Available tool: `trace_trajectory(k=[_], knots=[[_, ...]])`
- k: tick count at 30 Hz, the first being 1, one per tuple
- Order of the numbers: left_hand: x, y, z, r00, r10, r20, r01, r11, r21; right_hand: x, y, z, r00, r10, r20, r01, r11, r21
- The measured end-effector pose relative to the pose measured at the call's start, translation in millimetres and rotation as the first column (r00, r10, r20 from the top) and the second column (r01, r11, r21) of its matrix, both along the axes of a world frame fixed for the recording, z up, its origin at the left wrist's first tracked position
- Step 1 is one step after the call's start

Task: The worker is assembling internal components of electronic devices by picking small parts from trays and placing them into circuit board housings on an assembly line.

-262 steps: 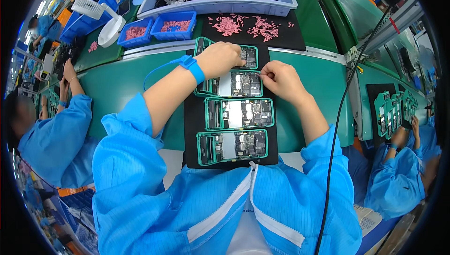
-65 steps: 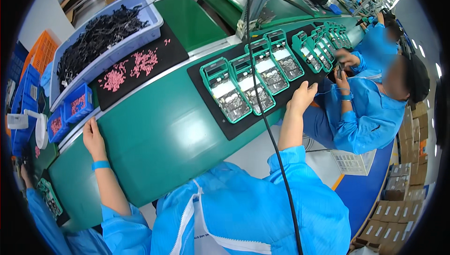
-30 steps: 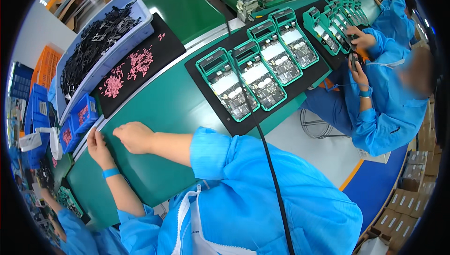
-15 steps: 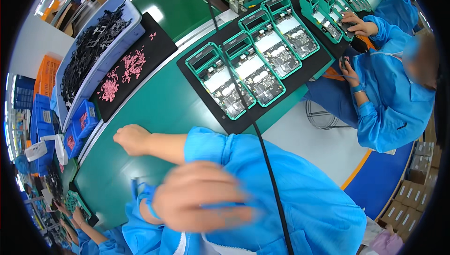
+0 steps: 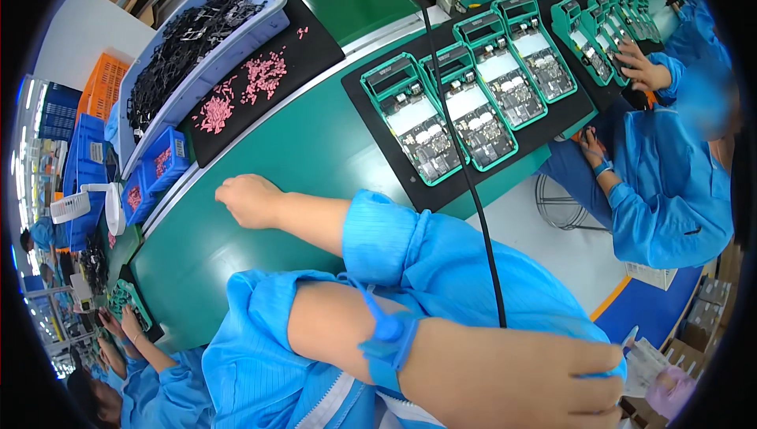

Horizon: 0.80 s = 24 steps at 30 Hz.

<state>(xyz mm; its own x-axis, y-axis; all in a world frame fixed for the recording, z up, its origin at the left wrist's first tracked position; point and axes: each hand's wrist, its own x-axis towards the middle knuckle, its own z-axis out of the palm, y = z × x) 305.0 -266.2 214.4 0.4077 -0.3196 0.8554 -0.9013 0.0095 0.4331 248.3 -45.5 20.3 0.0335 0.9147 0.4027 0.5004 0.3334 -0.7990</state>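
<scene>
My arms cross in front of my body. Over the green tabletop [image 5: 197, 271], my right hand [image 5: 251, 200] reaches left with its fingers curled closed; nothing shows in it. My left hand [image 5: 512, 374] lies across to the lower right, back upward, by my blue right sleeve. Its fingers are stretched with slight gaps, the tips partly hidden, and no object shows in it. A blue wrist strap [image 5: 390, 342] circles my left wrist. Beyond my right arm, several green-framed units with circuit boards [image 5: 481, 117] lie on a black mat [image 5: 426, 194].
At the back left, a bin [image 5: 229, 58] holds black plastic parts beside a black mat [image 5: 296, 42] with small pink pieces. Small blue bins [image 5: 167, 162] hold more pink pieces. A black cable [image 5: 465, 169] hangs across the view. A co-worker [image 5: 670, 184] sits at right near more units [image 5: 587, 46].
My left hand has swung rightward from in front of my chest. My right hand stays closed over the table. The whole view has shifted. The co-worker's upper hand has opened by the units.
</scene>
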Motion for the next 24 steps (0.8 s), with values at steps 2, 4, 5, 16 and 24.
trace_trajectory(k=[2,4,5,16,24], knots=[[6.1,8.2,4.7,0.99,0.075,0.122,-0.083,0.994,0.065,7.1,0.6,1.6,1.0,-0.003,0.028,0.003,1.0,0.0],[10.9,25.7,8.0,0.904,0.173,0.391,-0.307,0.899,0.311,6.3,3.1,1.2,1.0,0.004,0.021,-0.004,1.0,0.002],[7.4,26.8,12.6,0.903,0.165,0.396,-0.301,0.901,0.311,-2.5,1.4,2.3,1.0,0.007,-0.004,-0.007,1.0,0.005],[16.3,47.3,21.7,0.856,0.484,0.181,-0.491,0.871,-0.01,10.3,2.1,2.8,1.0,-0.017,-0.005,0.017,1.0,0.021],[-30.5,135.0,-0.4,0.596,0.793,0.126,-0.736,0.477,0.481,-19.7,23.3,-30.2,0.998,0.057,-0.038,-0.053,0.994,0.092]])
